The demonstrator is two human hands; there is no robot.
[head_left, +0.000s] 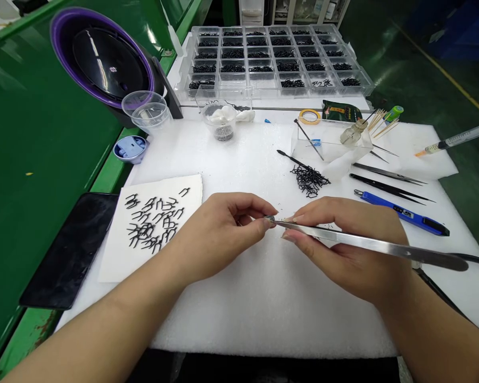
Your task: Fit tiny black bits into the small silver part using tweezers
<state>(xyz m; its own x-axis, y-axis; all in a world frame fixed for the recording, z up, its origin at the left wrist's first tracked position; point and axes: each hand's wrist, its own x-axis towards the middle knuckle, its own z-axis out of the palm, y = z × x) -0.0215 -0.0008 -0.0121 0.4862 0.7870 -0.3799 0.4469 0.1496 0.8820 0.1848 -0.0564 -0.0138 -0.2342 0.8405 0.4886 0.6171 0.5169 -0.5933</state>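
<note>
My left hand point(227, 229) pinches one tiny dark piece point(270, 218) between thumb and forefinger; my right hand point(359, 221) grips one pair of steel tweezers point(377, 246), tips at the piece. Beyond are one blue pen-shaped tool point(403, 211), one heap of black bits point(308, 180), and one clear compartment tray point(262, 80), six columns wide.

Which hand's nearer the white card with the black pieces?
Left. The left hand is just right of the white card, its forearm crossing in front of the card's lower-right corner. The right hand is farther right, past the left, holding tweezers.
</note>
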